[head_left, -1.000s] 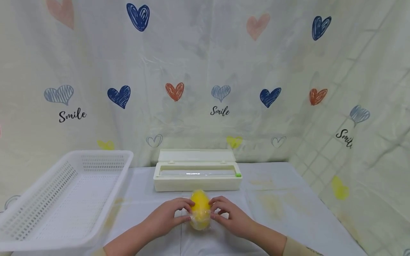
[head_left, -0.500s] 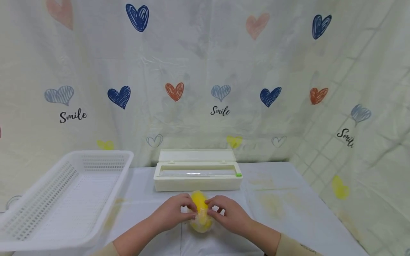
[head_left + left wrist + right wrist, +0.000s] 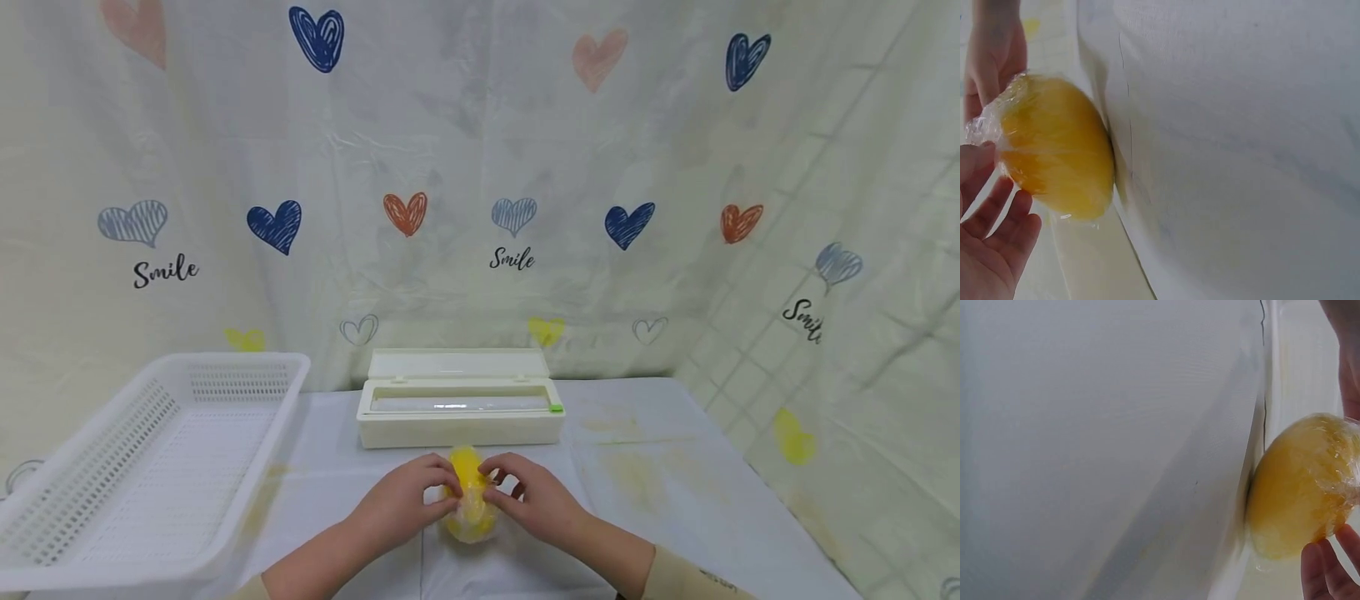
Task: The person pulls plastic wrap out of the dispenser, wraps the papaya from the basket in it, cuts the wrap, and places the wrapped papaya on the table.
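Note:
A yellow mango, oval and smooth, lies on the cloth-covered table between both hands. Clear cling film covers it, wrinkled and bunched on the upper side. My left hand comes in from the left, its thumb and fingertips pinching the film on top. From the right, my right hand holds the film with bent thumb and forefinger. The left wrist view shows the film gathered at the left fingertips beside the mango. In the right wrist view, right fingers touch the lower side of the mango.
Behind the mango stands a white cling film dispenser with its lid raised and a roll inside. A white plastic basket with slotted walls takes up the left. A curtain printed with hearts hangs behind the table.
Both hands have moved inward from the mango's sides to the film on top, nearer each other. The mango has shifted only slightly. Over the last half second little differs.

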Demonstrator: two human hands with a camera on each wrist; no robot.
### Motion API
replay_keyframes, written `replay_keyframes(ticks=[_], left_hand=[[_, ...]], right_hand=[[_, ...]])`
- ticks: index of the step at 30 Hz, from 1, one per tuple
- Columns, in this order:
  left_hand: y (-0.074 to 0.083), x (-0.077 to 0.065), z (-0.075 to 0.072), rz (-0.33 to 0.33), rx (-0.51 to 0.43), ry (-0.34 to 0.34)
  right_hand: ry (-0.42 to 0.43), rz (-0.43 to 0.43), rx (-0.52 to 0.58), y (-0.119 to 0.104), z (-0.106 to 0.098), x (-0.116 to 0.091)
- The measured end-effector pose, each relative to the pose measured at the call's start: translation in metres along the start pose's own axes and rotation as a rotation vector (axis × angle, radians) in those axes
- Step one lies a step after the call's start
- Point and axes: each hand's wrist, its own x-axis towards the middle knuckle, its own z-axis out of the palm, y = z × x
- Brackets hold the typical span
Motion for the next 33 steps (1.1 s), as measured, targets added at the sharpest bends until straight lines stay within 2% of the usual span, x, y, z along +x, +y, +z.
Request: replay_keyframes(ticks=[5, 12, 17, 23, 28, 33], left_hand=[[0.004, -0.002, -0.002, -0.027, -0.021, -0.025], [-0.002, 0.004, 0.005, -0.125, -0.168, -0.059], [-0.010, 0.008, 0.008, -0.172, -0.208, -0.058], [-0.010, 0.012, 0.006, -0.273, -0.338, -0.097], [-0.009, 0.007, 0.004, -0.340, -0.389, -0.131], [-0.008, 0.004, 0.002, -0.352, -0.385, -0.137]], right_hand=[[-0.003, 0.025, 0.045, 0.000, 0.001, 0.002], [-0.030, 0.034, 0.081, 0.001, 0.002, 0.001], [-0.026, 0.045, 0.089, 0.003, 0.002, 0.003], [-0.013, 0.066, 0.054, 0.003, 0.002, 0.004], [-0.069, -0.026, -0.023, 0.002, -0.002, 0.000], [-0.120, -0.133, -0.095, 0.002, -0.005, -0.001]])
